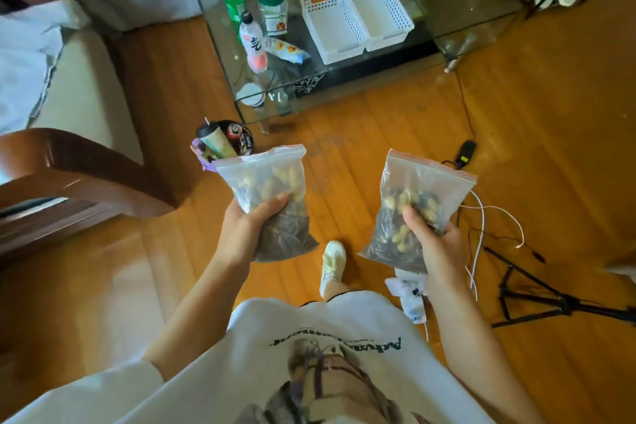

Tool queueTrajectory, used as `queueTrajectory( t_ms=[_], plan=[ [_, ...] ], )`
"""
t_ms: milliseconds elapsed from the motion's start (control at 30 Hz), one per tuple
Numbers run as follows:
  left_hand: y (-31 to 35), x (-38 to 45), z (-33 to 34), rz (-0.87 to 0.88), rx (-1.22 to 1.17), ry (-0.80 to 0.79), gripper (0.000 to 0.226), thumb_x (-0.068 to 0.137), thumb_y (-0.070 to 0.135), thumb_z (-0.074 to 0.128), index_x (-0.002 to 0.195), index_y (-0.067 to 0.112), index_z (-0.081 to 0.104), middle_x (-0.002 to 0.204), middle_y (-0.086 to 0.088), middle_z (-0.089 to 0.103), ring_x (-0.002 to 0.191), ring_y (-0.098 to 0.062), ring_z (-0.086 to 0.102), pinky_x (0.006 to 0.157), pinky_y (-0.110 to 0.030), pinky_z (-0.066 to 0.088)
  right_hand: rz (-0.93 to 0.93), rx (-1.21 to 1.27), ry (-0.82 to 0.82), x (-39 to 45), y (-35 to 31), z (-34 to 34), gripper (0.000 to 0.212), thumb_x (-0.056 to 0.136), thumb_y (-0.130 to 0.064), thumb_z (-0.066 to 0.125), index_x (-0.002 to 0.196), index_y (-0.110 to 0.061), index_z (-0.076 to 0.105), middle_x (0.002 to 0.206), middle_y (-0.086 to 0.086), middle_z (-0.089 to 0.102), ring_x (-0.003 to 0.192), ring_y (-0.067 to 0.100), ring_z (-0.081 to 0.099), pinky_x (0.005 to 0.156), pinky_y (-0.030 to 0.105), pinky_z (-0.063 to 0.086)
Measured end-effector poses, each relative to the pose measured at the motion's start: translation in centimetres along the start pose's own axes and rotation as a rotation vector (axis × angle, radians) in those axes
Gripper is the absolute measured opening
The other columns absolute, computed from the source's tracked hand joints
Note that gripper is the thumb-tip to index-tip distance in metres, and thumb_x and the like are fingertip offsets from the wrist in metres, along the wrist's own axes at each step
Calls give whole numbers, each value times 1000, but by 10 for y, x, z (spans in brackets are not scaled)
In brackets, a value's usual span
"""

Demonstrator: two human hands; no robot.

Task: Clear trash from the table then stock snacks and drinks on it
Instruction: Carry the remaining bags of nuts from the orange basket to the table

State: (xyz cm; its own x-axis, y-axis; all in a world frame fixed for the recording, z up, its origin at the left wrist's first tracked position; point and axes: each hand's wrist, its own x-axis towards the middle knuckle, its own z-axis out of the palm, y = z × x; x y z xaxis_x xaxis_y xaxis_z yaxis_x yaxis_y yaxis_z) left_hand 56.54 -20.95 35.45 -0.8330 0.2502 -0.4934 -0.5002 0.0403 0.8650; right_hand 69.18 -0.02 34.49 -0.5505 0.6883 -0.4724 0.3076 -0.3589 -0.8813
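Standing short of the glass bench [481, 15], you grasp a snack bag in each hand, left [241, 227] and right [435, 241], so you seem mid-stocking, and next must step closer to reach the white baskets [358, 21].

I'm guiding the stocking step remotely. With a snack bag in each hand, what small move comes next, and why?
Probably step toward the glass table and lower one bag into a white basket. The left hand and right hand each grip a zip bag, and both baskets look empty.
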Motion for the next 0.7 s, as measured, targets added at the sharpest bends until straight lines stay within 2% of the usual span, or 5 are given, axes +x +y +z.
queueTrajectory(
  t_ms=[67, 200, 300, 500, 700],
  plan=[
    [14, 19, 21, 8, 1, -19, 30, 66, 27, 70, 95, 24, 63, 79, 6, 74, 74, -13, 71, 60, -22, 55, -8, -7, -1, 25, -20, 1, 30, 58, -40, 77, 82, -23, 70, 75, -13, 74, 72, 2, 70, 55, 13, 53],
    [51, 67, 68, 45, 6, -33, 43, 59, 34, 75, 98, 22, 63, 83, 4, 74, 78, -14, 71, 62, -23, 55, -25, -23, -28, 89, -63, 0, 13, 69, -27, 77, 79, -24, 69, 73, -15, 74, 71, 0, 69, 54, 11, 51],
    [69, 96, 83, 36, -10, -27, 47, 56, 38, 74, 98, 22, 64, 83, 3, 74, 78, -15, 71, 63, -24, 55, -12, -8, -39, 121, -79, 4, 15, 67, -28, 76, 80, -24, 69, 73, -16, 74, 70, -1, 69, 52, 11, 50],
    [92, 164, 103, -21, -41, 31, 41, 60, 30, 75, 99, 22, 64, 87, 2, 73, 86, -21, 70, 77, -35, 54, 24, -11, -7, 188, -99, 24, 9, 70, -25, 76, 75, -26, 69, 71, -14, 73, 75, 5, 70, 67, 25, 53],
    [128, 243, 134, -18, -63, -1, 34, 64, 30, 71, 97, 23, 64, 82, 5, 75, 80, -16, 72, 72, -30, 55, -35, -17, 4, 259, -141, 57, 13, 68, -25, 77, 77, -29, 69, 74, -19, 73, 75, -1, 69, 60, 16, 54]
  ],
)
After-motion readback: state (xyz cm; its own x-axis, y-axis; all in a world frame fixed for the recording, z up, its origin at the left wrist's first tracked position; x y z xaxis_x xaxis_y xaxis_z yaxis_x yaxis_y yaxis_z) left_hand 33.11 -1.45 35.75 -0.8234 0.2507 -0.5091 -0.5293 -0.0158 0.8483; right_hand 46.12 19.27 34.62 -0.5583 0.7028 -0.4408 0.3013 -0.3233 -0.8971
